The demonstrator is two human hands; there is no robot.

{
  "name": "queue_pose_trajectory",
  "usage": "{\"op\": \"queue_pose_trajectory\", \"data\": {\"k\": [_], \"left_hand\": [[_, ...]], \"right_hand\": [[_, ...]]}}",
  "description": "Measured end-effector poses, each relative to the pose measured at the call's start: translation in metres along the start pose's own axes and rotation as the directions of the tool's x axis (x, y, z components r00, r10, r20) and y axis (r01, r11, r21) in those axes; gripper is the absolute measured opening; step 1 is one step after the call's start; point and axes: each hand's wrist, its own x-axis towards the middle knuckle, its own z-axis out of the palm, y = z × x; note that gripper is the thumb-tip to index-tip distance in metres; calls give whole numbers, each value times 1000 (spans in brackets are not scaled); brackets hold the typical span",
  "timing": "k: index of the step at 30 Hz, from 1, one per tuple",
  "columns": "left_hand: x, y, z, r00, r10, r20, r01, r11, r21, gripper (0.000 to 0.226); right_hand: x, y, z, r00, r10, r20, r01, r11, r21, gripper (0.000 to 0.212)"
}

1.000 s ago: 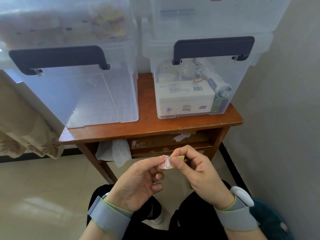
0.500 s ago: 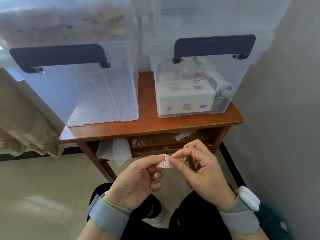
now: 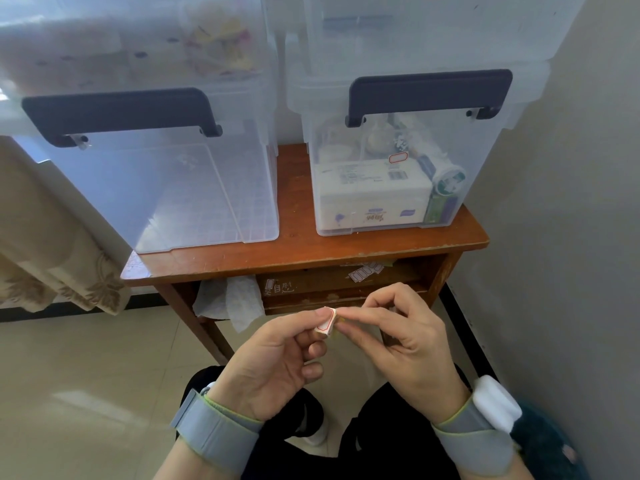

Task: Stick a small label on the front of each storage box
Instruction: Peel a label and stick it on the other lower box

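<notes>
Below the table's front edge my left hand and my right hand meet over a small white label with a red border. The label is bent, pinched between my left thumb and forefinger. My right fingertips hold a thin yellowish backing strip beside it. Two clear storage boxes with dark handles stand on the wooden table. The left box is empty and shows no label on its front. The right box holds packets and bears a red-bordered label. More clear boxes are stacked on top.
A grey wall stands close on the right. A patterned curtain hangs at the left. White paper and spare label sheets sit in the shelf under the tabletop. Tiled floor spreads left of my knees.
The label has curled and come off the backing strip, now bent in my left fingers. My right fingers have slid slightly right with the strip. The view has shifted a little.
</notes>
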Motion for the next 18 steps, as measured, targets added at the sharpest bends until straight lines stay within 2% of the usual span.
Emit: {"op": "queue_pose_trajectory", "data": {"k": [6,11,18], "left_hand": [[0,-1,0,1000,-6,19,6,1000,-1,7],[0,-1,-1,999,-9,36,9,1000,5,10],[5,-2,-1,1000,-5,-8,5,1000,-11,11]], "right_hand": [[0,0,0,999,6,-45,-6,1000,6,17],[-1,-1,2,998,54,-15,-53,998,21,16],[1,-5,3,992,122,16,-122,990,75,14]]}}
